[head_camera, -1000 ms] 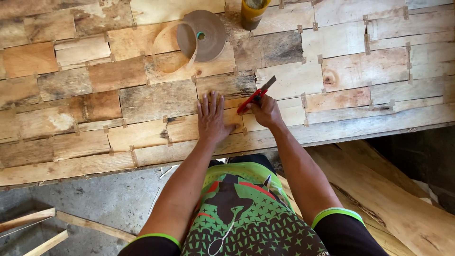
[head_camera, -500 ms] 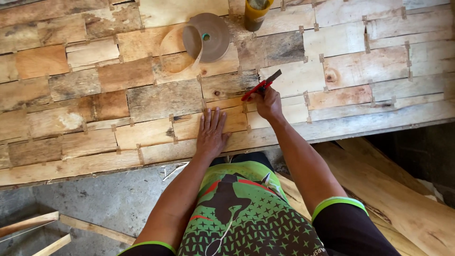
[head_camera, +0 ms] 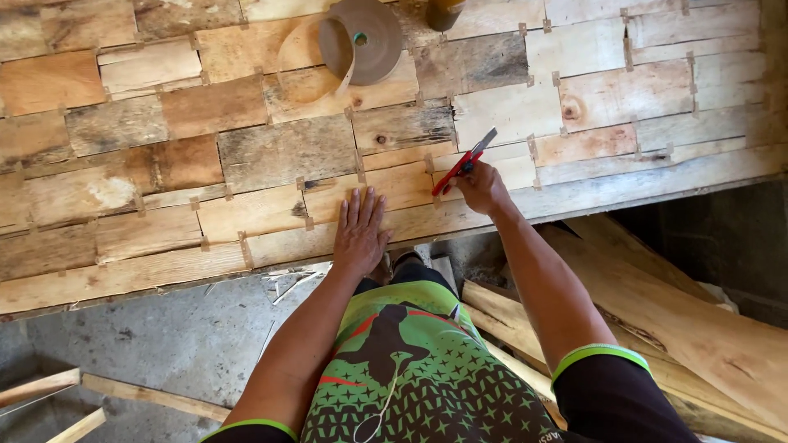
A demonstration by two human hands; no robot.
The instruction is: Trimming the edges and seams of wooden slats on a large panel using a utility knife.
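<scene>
While L palm flat: red cutter [head_camera: 462,164], R hand [head_camera: 483,187].

The picture's top edge cuts off the yellow-brown cylindrical container [head_camera: 443,12], and the right hand [head_camera: 480,187] hides the red-handled utility knife's [head_camera: 462,162] grip.

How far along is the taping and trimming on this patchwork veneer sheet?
Done: most seams across the veneer sheet carry small tape tabs. In hand: the left hand presses flat near the sheet's front edge while the right hand holds a red-handled cutter at a seam. Left: the tape roll lies unrolled, so some taping probably remains.
</scene>
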